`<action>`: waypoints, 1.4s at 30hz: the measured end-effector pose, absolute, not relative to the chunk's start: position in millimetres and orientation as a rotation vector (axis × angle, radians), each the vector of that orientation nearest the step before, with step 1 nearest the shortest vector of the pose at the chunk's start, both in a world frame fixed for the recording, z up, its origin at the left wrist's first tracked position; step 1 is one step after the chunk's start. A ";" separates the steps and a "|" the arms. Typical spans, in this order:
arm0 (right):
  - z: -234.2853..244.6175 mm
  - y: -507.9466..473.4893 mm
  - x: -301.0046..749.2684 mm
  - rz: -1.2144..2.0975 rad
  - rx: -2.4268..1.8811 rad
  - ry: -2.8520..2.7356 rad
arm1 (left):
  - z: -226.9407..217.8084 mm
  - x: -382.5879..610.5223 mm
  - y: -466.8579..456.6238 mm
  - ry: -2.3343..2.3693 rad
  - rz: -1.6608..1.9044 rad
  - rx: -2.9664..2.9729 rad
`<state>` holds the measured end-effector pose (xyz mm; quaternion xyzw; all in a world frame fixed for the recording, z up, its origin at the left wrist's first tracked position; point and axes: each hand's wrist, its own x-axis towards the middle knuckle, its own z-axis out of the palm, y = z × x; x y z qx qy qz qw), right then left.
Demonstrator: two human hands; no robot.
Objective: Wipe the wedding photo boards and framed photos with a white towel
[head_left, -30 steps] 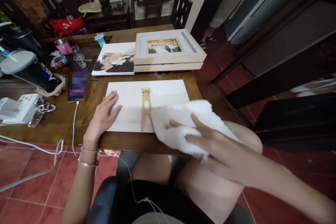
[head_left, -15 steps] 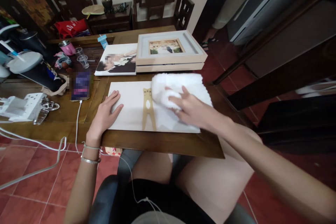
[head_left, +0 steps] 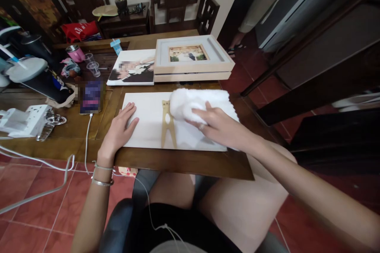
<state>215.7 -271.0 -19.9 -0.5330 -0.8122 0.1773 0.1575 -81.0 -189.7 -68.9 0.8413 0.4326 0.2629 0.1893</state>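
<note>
A white board (head_left: 148, 122), the back of a picture frame, lies flat on the wooden table (head_left: 184, 162) with a tan stand piece (head_left: 167, 126) down its middle. My left hand (head_left: 118, 130) rests flat on the board's left corner, fingers spread. My right hand (head_left: 218, 124) presses a fluffy white cloth (head_left: 192, 101) onto the board's right half, fingers curled on it. The cloth's left edge touches the top of the stand piece.
Two stacked framed pictures (head_left: 190, 57) and a photo print (head_left: 132, 67) lie behind the board. A phone (head_left: 90, 97) with a cable, a white power strip (head_left: 20, 120), cups (head_left: 93, 67) and clutter fill the left side. Another person's legs (head_left: 255, 4) stand at the back right.
My right hand brought the cloth up from the table's near edge onto the board, then slid it slightly left and toward me. My left hand stayed put.
</note>
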 end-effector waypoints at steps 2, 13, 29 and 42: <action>-29.7 -243.8 201.4 0.438 -1.611 -2.193 | -68.9 -81.2 -189.8 1.206 0.741 2.372; -18.2 -329.1 166.2 0.613 -1.197 -2.494 | -75.3 -83.0 -186.9 1.195 0.684 2.412; -25.6 -227.4 133.9 0.308 -1.643 -2.516 | -74.4 -84.0 -186.2 1.198 0.683 2.410; -13.1 -279.7 136.7 0.653 -1.271 -2.587 | -73.2 -84.1 -186.5 1.189 0.666 2.398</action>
